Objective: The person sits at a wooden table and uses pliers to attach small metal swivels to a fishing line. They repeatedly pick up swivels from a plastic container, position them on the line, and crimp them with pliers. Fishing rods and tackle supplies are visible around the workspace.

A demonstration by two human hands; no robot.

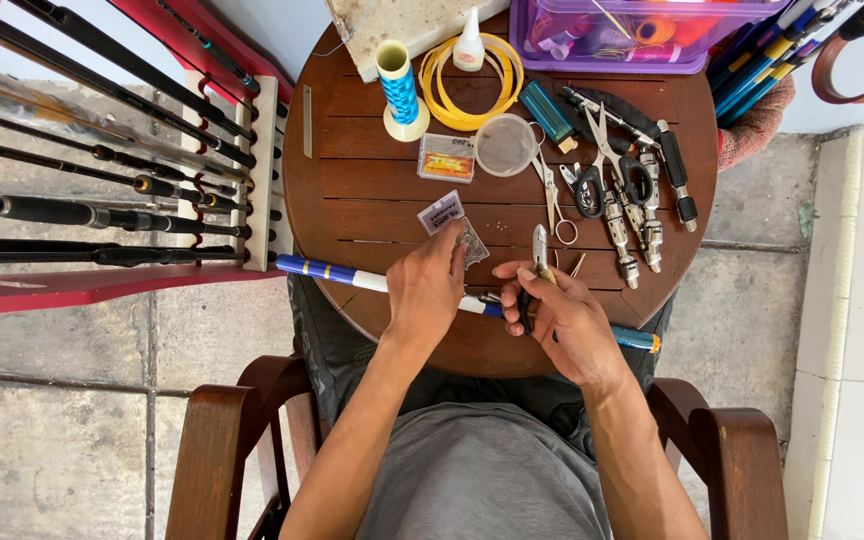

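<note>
Head view — left hand [425,288] fingers clasp the blue-white rod [352,275], right hand [562,315] fingers grip pliers [540,250].

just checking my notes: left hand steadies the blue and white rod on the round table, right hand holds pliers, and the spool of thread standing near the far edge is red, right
Not quite: the spool of thread is blue, not red, as the head view shows. The rest holds: the left hand steadies the blue and white rod on the round table, and the right hand holds pliers.
</note>
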